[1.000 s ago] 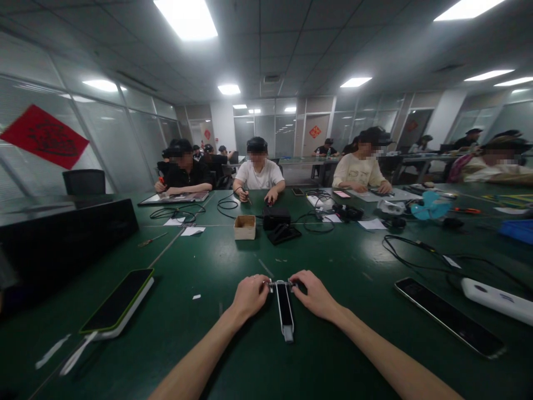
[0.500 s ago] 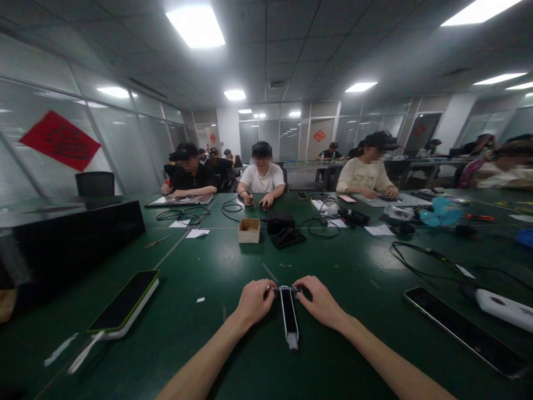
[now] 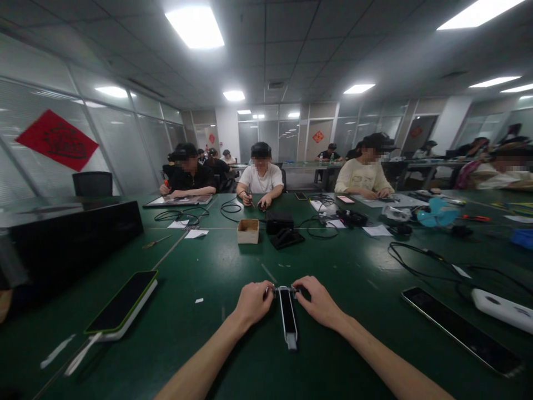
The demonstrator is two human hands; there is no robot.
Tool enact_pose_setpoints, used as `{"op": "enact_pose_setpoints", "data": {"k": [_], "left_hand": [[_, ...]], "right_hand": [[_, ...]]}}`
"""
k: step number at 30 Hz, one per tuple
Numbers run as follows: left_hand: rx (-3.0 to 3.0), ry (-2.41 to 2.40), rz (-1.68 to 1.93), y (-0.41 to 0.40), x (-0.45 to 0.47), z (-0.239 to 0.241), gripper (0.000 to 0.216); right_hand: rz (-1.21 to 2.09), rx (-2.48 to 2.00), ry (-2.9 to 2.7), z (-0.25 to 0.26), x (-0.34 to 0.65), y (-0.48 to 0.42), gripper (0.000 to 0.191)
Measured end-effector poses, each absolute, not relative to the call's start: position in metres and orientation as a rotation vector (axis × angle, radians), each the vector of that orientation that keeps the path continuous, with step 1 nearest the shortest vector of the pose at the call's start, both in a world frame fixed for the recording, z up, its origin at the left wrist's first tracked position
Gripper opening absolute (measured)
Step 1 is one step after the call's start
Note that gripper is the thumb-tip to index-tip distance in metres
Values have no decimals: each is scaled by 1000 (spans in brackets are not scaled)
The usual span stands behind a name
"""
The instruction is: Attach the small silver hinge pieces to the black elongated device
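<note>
Left hand (image 3: pixel 252 303): pinching the left metal end (image 3: pixel 276 289).
Pale-rimmed device (image 3: pixel 288 316): lower centre of frame, between the hands; both sides are held, what is finished or left I cannot tell.
Right hand (image 3: pixel 317 300): pinching the right metal end (image 3: pixel 293 289).

My left forearm (image 3: pixel 208 355), bare, angled forward and inward, my left hand (image 3: pixel 252 303), curled into a pinch, my right forearm (image 3: pixel 383 355), bare, mirroring it, my right hand (image 3: pixel 317 300), likewise pinched.
</note>
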State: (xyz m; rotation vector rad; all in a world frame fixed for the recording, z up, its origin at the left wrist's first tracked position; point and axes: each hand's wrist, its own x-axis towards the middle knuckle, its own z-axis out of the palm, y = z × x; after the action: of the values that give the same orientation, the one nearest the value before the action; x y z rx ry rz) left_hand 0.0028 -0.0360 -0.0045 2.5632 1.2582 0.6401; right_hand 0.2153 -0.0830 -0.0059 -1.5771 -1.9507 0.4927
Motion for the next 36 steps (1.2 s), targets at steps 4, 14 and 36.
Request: {"op": "enact_pose_setpoints", "data": {"k": [4, 14, 36], "left_hand": [[2569, 1244, 705, -36, 3, -5, 18], [2493, 1291, 887, -24, -5, -10, 20], [2484, 1312, 771, -21, -11, -9, 21]], "right_hand": [[442, -1584, -1915, -4, 214, -84, 20], [425, -1896, -2073, 20, 160, -107, 43], [-53, -2482, -1648, 8, 421, -36, 23]]}}
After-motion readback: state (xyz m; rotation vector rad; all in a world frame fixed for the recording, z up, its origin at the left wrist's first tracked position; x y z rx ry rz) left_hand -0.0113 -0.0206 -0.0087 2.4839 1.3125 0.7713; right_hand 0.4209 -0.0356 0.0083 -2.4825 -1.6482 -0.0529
